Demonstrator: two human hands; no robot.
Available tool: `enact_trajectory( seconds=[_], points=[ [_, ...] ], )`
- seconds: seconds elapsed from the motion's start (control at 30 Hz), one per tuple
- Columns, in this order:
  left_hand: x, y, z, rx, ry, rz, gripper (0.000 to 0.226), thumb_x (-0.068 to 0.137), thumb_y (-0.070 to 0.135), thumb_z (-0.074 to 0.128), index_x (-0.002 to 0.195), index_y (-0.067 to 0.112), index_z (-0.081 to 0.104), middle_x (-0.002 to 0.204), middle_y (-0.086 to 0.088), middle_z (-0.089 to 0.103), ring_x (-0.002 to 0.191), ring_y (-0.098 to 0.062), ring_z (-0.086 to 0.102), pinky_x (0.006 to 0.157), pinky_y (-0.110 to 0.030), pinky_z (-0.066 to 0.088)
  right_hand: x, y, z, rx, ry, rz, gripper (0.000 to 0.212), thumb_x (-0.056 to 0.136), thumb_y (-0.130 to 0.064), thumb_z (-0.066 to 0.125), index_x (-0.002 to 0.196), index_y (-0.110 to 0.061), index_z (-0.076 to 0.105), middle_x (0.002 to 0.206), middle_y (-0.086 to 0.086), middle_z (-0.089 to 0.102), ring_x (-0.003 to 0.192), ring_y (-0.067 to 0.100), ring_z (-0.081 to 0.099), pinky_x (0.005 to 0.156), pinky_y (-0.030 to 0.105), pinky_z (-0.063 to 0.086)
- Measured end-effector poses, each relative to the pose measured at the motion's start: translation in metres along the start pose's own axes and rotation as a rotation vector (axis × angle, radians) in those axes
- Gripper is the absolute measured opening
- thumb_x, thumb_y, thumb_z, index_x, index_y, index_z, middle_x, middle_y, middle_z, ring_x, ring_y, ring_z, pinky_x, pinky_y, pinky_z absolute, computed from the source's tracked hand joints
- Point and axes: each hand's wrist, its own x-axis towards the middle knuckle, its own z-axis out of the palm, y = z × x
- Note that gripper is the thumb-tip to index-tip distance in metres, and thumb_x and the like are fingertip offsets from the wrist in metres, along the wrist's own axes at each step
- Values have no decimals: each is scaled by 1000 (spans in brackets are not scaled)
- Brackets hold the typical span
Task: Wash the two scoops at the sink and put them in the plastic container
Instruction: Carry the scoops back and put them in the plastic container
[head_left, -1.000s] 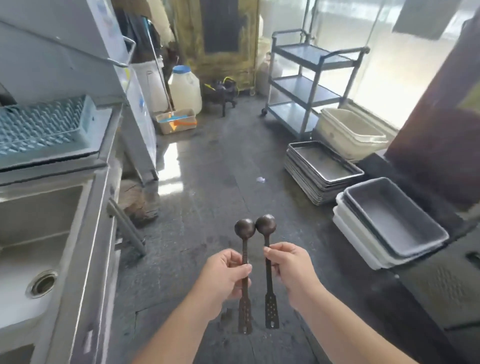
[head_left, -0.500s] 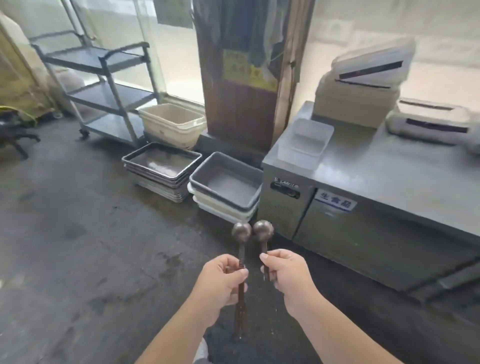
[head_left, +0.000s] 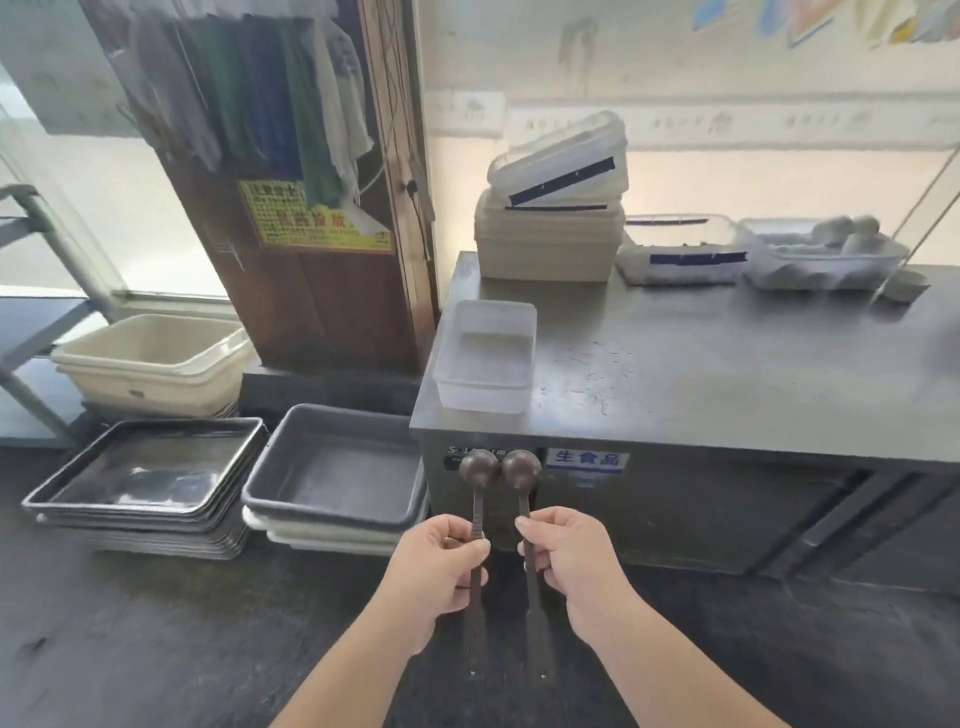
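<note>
Two dark brown scoops stand upright side by side, round bowls up, in front of a steel counter. My left hand (head_left: 444, 564) grips the handle of the left scoop (head_left: 478, 470). The right scoop (head_left: 521, 470) is held the same way by my right hand (head_left: 569, 558). A clear plastic container (head_left: 487, 357), open and with nothing in it, sits on the counter's near left corner, above and beyond the scoop bowls. No sink is in view.
The steel counter (head_left: 701, 374) carries stacked lidded tubs (head_left: 550, 228) and more containers at the back. On the floor to the left are a grey bin (head_left: 337, 467), stacked metal trays (head_left: 145, 483) and cream tubs (head_left: 150, 364). A wooden post (head_left: 311, 208) stands behind.
The view has swung right, away from the sink and floor, onto the steel counter, which is closer now. Both hands keep the scoops upright in the same grip.
</note>
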Motion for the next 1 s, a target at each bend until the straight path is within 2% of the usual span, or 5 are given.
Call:
enact_trajectory(
  seconds=[0.27,0.5,0.63,0.83,1.0],
  points=[
    [121,80,-36,59,24,15,10,86,19,70,91,10,68,55,5,66,53,-8,66,47,-18,48,103,-64,41,-46,139,-6,9,86,-26,73,82,-18,75,75,0,75,69,16,66,64,29,42],
    [242,131,-25,67,72,40,5,86,21,71,87,16,71,67,-2,70,62,-15,68,60,-30,60,219,-109,38,65,64,58,14,92,-14,65,84,-12,77,70,6,70,52,10,56,39,16,41],
    [318,156,-14,64,135,40,5,89,17,67,85,17,70,74,-5,72,68,-18,72,54,-24,56,300,-135,40,6,92,71,13,92,-10,63,88,-15,74,79,8,71,67,18,59,49,22,48],
    [409,185,2,175,134,-67,11,93,11,60,89,18,67,84,-6,72,74,-17,72,44,-17,50,396,-165,48,-39,65,94,22,91,-5,57,79,-14,74,68,3,76,58,14,67,60,29,54],
    [462,188,2,231,105,-116,20,91,5,57,80,17,69,75,-5,73,66,-17,70,54,-28,60,448,-165,71,-105,104,155,22,87,-8,55,85,-19,75,84,9,78,78,28,73,74,40,60]
  ],
)
